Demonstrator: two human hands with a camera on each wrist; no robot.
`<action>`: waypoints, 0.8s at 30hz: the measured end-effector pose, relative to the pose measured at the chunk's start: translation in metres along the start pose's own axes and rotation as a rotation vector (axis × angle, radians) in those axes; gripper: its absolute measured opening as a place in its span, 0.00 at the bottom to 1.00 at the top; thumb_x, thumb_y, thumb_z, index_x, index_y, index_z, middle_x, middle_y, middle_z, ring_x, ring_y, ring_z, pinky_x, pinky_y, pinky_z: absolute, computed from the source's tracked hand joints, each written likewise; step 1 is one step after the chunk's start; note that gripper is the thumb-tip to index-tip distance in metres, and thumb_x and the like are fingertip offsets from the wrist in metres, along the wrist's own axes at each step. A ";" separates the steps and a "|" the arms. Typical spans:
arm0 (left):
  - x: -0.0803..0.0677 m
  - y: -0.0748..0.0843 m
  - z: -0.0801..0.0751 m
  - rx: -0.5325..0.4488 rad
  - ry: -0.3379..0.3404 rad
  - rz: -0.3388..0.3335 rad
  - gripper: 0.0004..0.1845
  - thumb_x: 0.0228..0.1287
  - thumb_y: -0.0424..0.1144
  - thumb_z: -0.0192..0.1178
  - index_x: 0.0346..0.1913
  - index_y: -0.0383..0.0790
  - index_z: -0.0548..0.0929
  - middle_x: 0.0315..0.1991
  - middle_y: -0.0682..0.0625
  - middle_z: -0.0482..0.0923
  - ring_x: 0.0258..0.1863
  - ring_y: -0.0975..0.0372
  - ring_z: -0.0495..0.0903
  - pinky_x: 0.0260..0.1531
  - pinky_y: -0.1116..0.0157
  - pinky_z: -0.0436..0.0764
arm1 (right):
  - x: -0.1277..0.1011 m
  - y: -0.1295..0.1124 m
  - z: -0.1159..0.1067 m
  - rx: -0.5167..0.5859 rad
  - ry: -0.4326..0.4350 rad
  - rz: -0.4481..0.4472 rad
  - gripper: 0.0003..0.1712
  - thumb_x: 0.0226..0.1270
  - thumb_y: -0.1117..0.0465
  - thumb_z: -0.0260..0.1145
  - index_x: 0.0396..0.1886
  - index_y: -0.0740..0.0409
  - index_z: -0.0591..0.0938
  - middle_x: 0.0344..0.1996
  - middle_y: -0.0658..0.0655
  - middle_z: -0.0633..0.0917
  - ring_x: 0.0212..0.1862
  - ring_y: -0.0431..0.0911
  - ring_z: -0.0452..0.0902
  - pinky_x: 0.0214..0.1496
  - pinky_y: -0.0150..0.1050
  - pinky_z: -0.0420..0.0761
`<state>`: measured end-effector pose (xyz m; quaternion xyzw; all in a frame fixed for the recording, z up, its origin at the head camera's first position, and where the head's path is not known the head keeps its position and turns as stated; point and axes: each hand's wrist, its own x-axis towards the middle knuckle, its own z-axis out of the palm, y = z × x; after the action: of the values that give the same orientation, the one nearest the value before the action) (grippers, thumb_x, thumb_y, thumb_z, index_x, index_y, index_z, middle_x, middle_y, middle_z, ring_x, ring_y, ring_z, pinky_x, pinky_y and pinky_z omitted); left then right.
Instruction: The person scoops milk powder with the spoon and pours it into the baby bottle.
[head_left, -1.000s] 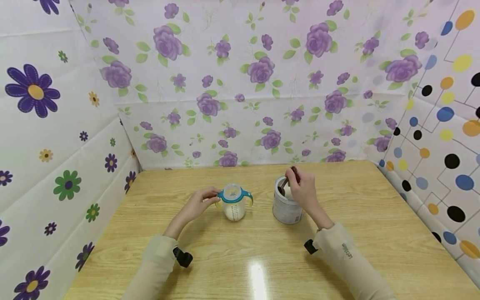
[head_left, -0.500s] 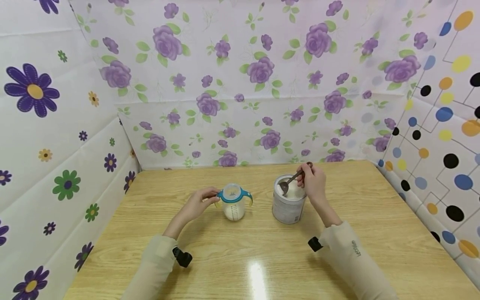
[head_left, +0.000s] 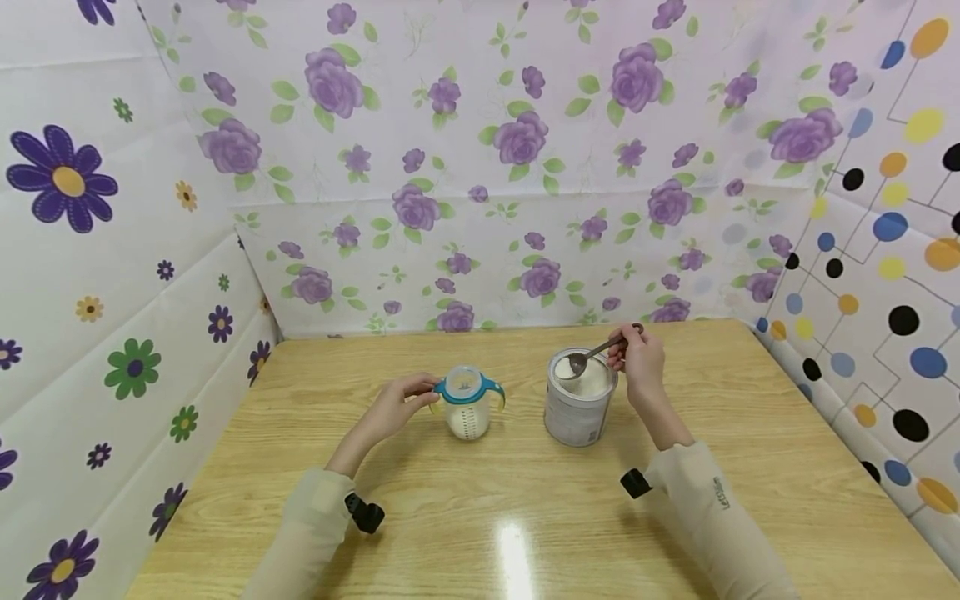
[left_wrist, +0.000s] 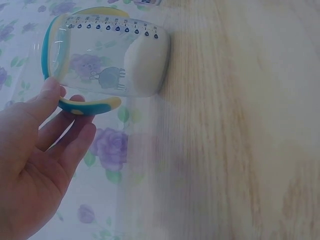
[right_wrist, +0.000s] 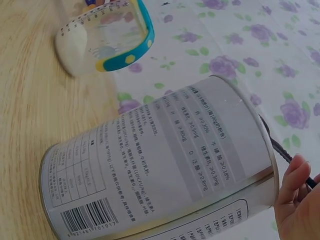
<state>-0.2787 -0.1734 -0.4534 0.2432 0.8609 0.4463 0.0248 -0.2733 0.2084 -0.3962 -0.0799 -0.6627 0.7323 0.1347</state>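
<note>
A clear baby bottle (head_left: pixel 467 417) with a blue collar and two side handles stands on the table, white powder in its lower part. My left hand (head_left: pixel 393 408) pinches its left handle (left_wrist: pixel 90 106) between thumb and fingers. To the right stands an uncapped milk powder can (head_left: pixel 573 417), full of white powder to near the rim. My right hand (head_left: pixel 641 362) grips a dark spoon (head_left: pixel 598 350) by its handle, beside the can's right rim. The spoon's bowl is over the powder, inside the can's mouth. In the right wrist view the can (right_wrist: pixel 165 165) hides the spoon's bowl.
The wooden table (head_left: pixel 450 517) ends at a purple-flowered cloth wall (head_left: pixel 480 200) behind. Patterned cloths also line the left and right sides. A small black camera sits on each wrist.
My right hand has moved right and a little back from over the can, bringing the spoon to a flatter tilt, its bowl higher in the can's mouth. The left hand and bottle stay put.
</note>
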 end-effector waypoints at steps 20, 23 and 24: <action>0.002 -0.008 -0.001 0.000 -0.009 -0.010 0.10 0.71 0.39 0.56 0.51 0.49 0.82 0.50 0.48 0.83 0.53 0.52 0.81 0.52 0.53 0.82 | 0.004 0.004 0.008 0.118 0.035 -0.025 0.18 0.77 0.60 0.48 0.27 0.60 0.76 0.11 0.47 0.76 0.12 0.36 0.70 0.15 0.25 0.71; 0.002 -0.009 -0.001 0.009 -0.006 -0.010 0.10 0.71 0.39 0.56 0.51 0.50 0.82 0.50 0.48 0.83 0.53 0.52 0.81 0.52 0.53 0.82 | 0.004 0.004 0.009 0.129 0.035 -0.026 0.17 0.76 0.61 0.48 0.26 0.59 0.76 0.11 0.47 0.76 0.12 0.36 0.70 0.14 0.25 0.71; 0.002 -0.010 -0.001 0.011 -0.006 -0.009 0.10 0.71 0.39 0.56 0.51 0.50 0.82 0.50 0.48 0.83 0.53 0.52 0.81 0.52 0.54 0.82 | 0.004 0.004 0.010 0.131 0.034 -0.025 0.18 0.76 0.61 0.48 0.26 0.58 0.76 0.11 0.46 0.76 0.12 0.36 0.70 0.14 0.25 0.71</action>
<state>-0.2843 -0.1776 -0.4603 0.2406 0.8644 0.4407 0.0279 -0.2805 0.1998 -0.3986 -0.0749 -0.6121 0.7708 0.1600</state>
